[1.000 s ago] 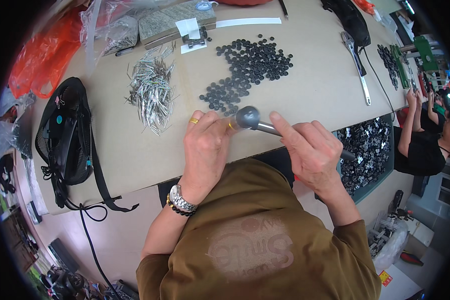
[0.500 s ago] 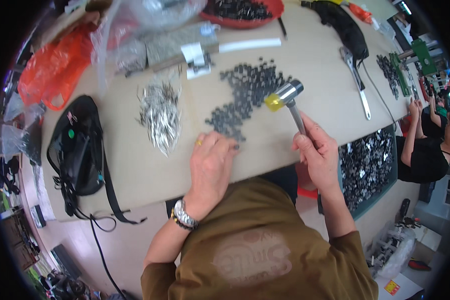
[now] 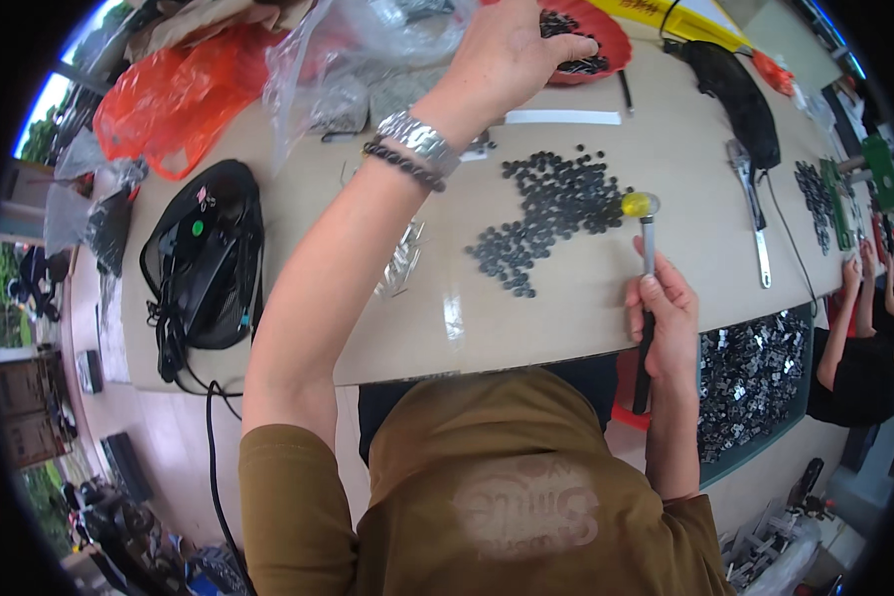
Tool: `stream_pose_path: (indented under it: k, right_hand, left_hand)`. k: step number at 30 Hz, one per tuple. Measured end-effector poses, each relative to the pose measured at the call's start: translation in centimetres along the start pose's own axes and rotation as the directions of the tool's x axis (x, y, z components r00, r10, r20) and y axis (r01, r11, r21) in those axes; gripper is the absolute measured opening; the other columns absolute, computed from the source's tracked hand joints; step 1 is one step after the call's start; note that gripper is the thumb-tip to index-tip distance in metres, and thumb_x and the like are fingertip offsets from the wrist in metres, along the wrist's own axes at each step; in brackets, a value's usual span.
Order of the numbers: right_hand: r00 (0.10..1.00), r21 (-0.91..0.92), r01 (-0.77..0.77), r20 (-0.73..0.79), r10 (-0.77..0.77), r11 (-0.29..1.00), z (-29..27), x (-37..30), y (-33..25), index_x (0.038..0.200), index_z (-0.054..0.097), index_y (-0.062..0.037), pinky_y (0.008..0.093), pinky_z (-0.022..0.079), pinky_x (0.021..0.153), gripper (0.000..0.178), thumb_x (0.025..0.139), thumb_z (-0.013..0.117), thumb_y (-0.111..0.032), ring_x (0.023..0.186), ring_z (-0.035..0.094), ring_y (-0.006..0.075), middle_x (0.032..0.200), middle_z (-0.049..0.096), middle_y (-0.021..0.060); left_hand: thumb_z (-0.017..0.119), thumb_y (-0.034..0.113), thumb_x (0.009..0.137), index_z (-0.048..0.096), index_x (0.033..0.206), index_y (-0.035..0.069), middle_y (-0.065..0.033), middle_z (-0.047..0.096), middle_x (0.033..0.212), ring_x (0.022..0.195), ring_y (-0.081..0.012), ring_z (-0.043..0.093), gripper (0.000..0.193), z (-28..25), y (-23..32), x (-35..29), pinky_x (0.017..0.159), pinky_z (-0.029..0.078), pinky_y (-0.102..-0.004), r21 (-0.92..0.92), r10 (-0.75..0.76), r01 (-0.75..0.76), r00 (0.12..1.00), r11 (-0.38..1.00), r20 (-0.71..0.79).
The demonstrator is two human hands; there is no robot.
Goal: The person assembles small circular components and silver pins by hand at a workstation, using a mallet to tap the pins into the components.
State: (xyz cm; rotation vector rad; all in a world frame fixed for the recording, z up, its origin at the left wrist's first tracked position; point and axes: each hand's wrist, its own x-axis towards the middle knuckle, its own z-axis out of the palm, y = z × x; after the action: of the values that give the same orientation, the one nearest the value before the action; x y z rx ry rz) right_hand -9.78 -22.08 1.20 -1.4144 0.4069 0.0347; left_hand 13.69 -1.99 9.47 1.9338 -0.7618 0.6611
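Note:
My left hand [image 3: 512,62] reaches to the far edge of the table, beside and partly over a red bowl [image 3: 618,40] of small black pieces. Its thumb sticks out over the bowl; the other fingers are cut off by the top of the picture. My right hand [image 3: 666,313] grips the dark handle of a mallet [image 3: 648,248] with a yellow striking face, held up near the table's front edge. Many small round black pieces [image 3: 566,199] lie spread on the table left of the mallet head. Thin silvery metal pieces [image 3: 401,260] lie partly hidden behind my left forearm.
A black mesh bag [image 3: 209,258] with straps and cord lies at the left, near an orange plastic bag [image 3: 184,94]. An adjustable wrench [image 3: 752,214] lies right. Below the right edge stands a green bin [image 3: 755,382] of metal parts. Another person [image 3: 854,368] sits far right.
My left hand has left the black pieces at the near edge and moved far forward to the red bowl. The mallet has turned more upright in my right hand. The whole view has shifted.

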Motion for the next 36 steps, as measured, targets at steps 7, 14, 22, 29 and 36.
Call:
stream_pose_path:
  k: [7, 14, 22, 29, 36]
  right_hand:
    - [0.999, -0.055, 0.030, -0.040, -0.032, 0.998, 0.0, -0.4, 0.3, 0.142, 0.056, -0.0022, 0.0196, 0.036, 0.044, 0.041, 0.102, 0.052, -0.007, 0.050, 0.045, 0.0037, 0.074, 0.059, 0.0007]
    - [0.998, -0.140, 0.047, -0.039, -0.053, 0.989, 0.8, -1.3, 0.6, 0.143, 0.055, -0.0016, 0.0181, 0.035, 0.045, 0.043, 0.100, 0.054, -0.004, 0.052, 0.044, 0.0014, 0.076, 0.060, -0.0002]
    - [0.999, -0.146, 0.021, -0.025, -0.024, 0.989, 1.7, -1.7, 0.3, 0.142, 0.056, -0.0007, 0.0175, 0.036, 0.047, 0.043, 0.099, 0.057, -0.006, 0.054, 0.045, 0.0011, 0.077, 0.062, 0.0001]
    - [0.997, -0.159, -0.005, 0.076, 0.017, 0.987, 3.3, -2.2, 0.2, 0.140, 0.059, -0.0035, 0.0185, 0.034, 0.046, 0.039, 0.101, 0.056, -0.008, 0.050, 0.042, 0.0026, 0.075, 0.060, 0.0003]
    - [0.995, -0.092, -0.022, 0.090, 0.030, 0.996, 3.0, -1.6, 0.3, 0.140, 0.058, -0.0017, 0.0191, 0.036, 0.047, 0.039, 0.101, 0.056, -0.009, 0.051, 0.043, 0.0036, 0.076, 0.061, 0.0019]
  left_hand:
    - [0.075, 0.017, 0.080, 0.065, 0.083, 0.001, -0.0144, 0.068, 0.077, 0.070, -0.0349, 0.064, 0.018, -9.2, 2.9, -12.0, 0.064, 0.048, -0.0423, 0.336, -0.425, 0.335, 0.872, 0.880, 0.242]
    - [0.079, 0.006, 0.076, 0.066, 0.081, 0.002, -0.0108, 0.065, 0.073, 0.069, -0.0264, 0.061, 0.015, -11.0, 5.0, -22.0, 0.064, 0.048, -0.0377, 0.416, -0.555, 0.443, 0.807, 0.794, 0.199]
    - [0.074, 0.000, 0.082, 0.064, 0.086, 0.001, -0.0096, 0.064, 0.075, 0.070, -0.0275, 0.058, 0.010, -10.3, 5.2, -23.0, 0.067, 0.047, -0.0386, 0.509, -0.436, 0.283, 0.875, 0.813, 0.209]
    - [0.068, 0.002, 0.092, 0.062, 0.098, 0.002, -0.0049, 0.064, 0.080, 0.067, -0.0173, 0.055, 0.009, -8.9, 6.9, -23.3, 0.061, 0.044, -0.0307, 0.303, -0.473, 0.415, 0.868, 0.858, 0.150]
    - [0.066, 0.003, 0.097, 0.064, 0.102, 0.001, 0.0050, 0.059, 0.084, 0.071, -0.0040, 0.050, 0.006, -4.9, 9.1, -21.5, 0.063, 0.041, -0.0184, -0.415, -0.720, 0.798, 0.587, 0.437, 0.371]
